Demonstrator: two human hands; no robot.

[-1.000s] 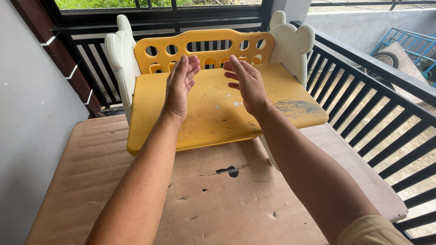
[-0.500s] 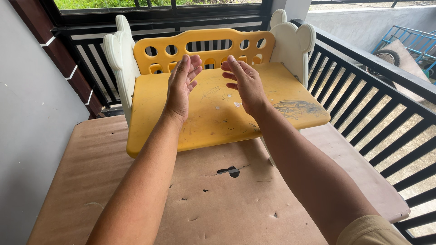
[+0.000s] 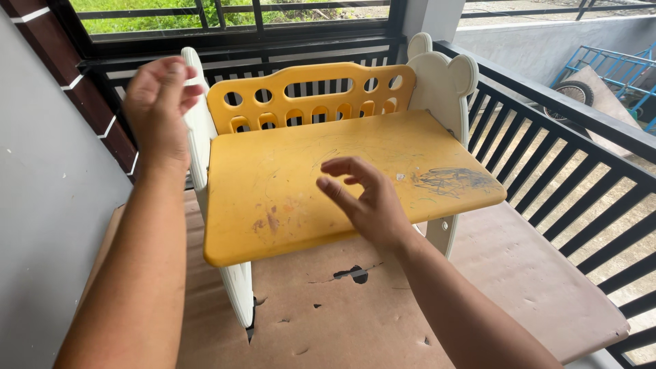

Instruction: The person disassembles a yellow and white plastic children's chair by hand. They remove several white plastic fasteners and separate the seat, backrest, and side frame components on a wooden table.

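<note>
My right hand [image 3: 365, 198] hovers nearest, fingers half curled and gripping nothing, just above the scribbled yellow plastic tabletop [image 3: 287, 184] of the small child's desk with cream side panels, which stands on a worn brown board [image 3: 533, 287]. My left hand [image 3: 158, 113] hangs loosely curled and empty beside the cream left panel [image 3: 202, 137], and beyond sit the yellow backrest with round holes [image 3: 311, 92] and the black railing [image 3: 581, 157].

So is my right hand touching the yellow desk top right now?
Cannot tell. In the head view the right hand overlaps the yellow desk top, fingers spread, but no contact or gap shows plainly.
</note>
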